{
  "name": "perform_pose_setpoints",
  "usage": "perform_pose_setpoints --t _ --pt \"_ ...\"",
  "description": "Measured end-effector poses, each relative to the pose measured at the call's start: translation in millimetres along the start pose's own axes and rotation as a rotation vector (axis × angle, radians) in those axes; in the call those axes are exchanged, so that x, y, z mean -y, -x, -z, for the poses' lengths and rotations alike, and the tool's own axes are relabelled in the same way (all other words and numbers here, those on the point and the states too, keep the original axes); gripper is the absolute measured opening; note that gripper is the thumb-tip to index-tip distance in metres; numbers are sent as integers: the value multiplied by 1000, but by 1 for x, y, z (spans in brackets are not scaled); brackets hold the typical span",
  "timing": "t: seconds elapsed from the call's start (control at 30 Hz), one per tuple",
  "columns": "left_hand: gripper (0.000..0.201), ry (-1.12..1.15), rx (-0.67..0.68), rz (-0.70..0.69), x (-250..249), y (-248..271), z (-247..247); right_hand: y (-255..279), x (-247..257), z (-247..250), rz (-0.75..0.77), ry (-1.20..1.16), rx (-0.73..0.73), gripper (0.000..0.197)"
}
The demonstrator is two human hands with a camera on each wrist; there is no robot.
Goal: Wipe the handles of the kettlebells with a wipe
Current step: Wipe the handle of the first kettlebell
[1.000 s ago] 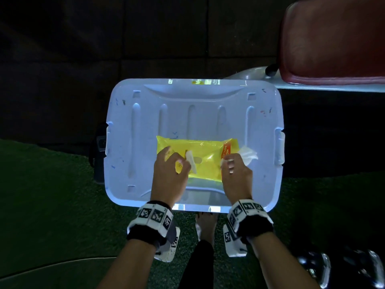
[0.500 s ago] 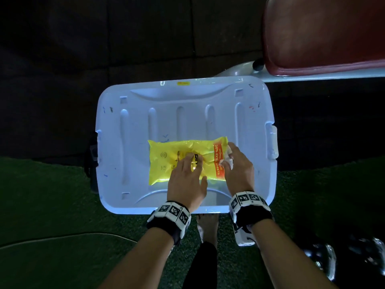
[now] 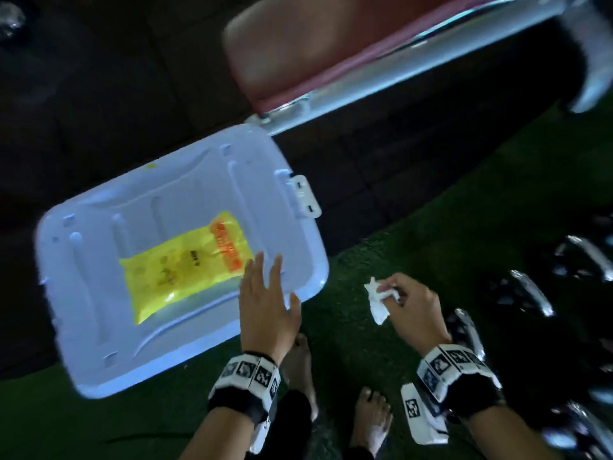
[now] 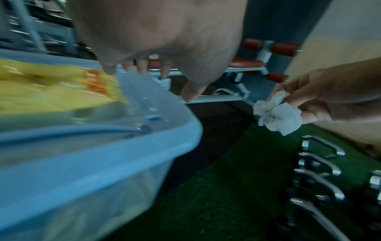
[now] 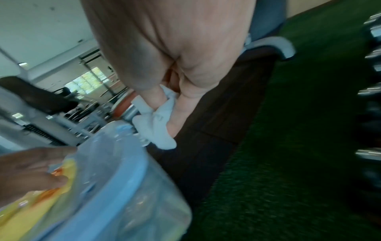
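Right hand (image 3: 416,315) pinches a crumpled white wet wipe (image 3: 378,298), soft and limp, best kept bunched; left hand (image 3: 265,303), fingers straight and released, hovers over the near right corner of the pale blue plastic bin lid (image 3: 99,343). The chrome-handled kettlebells (image 3: 530,293) stand on green turf at right; the handles look rigid and smooth, so the wipe should probably wrap around each.

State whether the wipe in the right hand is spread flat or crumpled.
Crumpled. The white wipe is bunched into a wad, pinched between the fingertips of the right hand; the left wrist view shows its creased folds.

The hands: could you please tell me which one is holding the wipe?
The right hand pinches the crumpled white wipe; the left hand is flat and empty.
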State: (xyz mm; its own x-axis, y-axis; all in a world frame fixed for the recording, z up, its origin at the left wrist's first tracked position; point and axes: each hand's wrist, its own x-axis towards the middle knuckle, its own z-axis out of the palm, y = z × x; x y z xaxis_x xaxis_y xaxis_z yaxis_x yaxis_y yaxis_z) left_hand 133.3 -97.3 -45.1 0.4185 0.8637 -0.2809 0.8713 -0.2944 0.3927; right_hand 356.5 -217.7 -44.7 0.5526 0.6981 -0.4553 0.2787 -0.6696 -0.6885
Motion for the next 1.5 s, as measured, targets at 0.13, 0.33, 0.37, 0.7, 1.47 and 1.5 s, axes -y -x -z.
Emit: perform_pose_setpoints --t 0.13,0.33,0.37,0.7,1.47,1.5 --pt "42 237 185 -217 -76 15 -91 34 -119 57 -162 -50 -181 22" --pt "34 464 591 -138 -100 -1 -277 64 -268 67 -256 -258 -493 14" --pt "35 457 618 -157 -98 -7 -303 64 -283 62 -236 -282 -537 11" --pt "85 652 790 -447 -120 -67 -480 39 -368 11 33 -260 -779 38" --pt "71 588 395 -762 -140 -32 -531 27 -395 -28 245 -35 -1167 32" --pt "71 600 348 -746 -139 -26 -533 27 -395 -31 254 -27 -1141 36"
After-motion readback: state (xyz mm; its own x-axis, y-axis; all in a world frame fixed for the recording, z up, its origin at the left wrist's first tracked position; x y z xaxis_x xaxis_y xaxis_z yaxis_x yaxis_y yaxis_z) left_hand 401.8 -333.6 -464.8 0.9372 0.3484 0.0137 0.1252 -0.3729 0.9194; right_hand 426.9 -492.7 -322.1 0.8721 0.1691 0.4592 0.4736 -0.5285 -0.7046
